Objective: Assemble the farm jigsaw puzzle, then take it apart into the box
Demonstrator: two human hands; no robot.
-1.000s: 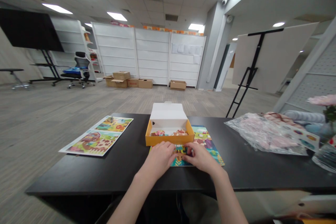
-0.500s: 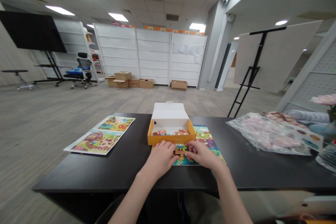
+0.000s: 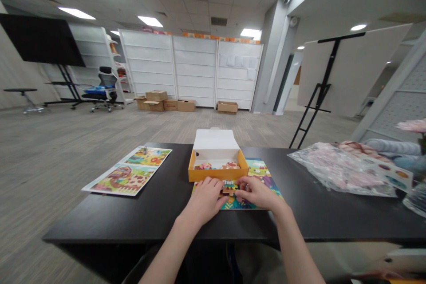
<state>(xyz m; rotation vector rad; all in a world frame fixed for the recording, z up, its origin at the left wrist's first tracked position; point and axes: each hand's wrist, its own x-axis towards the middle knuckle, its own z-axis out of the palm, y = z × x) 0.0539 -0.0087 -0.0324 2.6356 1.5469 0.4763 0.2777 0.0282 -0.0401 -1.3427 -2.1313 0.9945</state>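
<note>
While the lettering stays too small to read, several printed things are in sight: a picture sheet [image 3: 129,173] at the left of the black tabletop [image 3: 149,217], with a farm scene near and an animal scene far; white papers [image 3: 238,61] on the far shelving; and reddish marks, blurred, on a carton [image 3: 171,104] by the far wall.

At the middle of the tabletop lies a colourful picture board [image 3: 262,177], partly covered by a yellow box [image 3: 218,175] whose white lid [image 3: 213,139] stands open at its far side; two picture pieces [image 3: 230,165] show inside, one left, one right. The left hand [image 3: 205,197] rests palm down over the board's near left part, its four fingers close together and reaching to the box's near wall, its thumb set apart; the right hand [image 3: 257,192] curves over the board, thumb and forefinger slightly parted; a brown piece [image 3: 229,191] lies between the hands, and whether either pinches it cannot be told. To the right lie a clear plastic bag [image 3: 336,171] with pink contents and a card with coloured ovals [image 3: 402,175].
</note>
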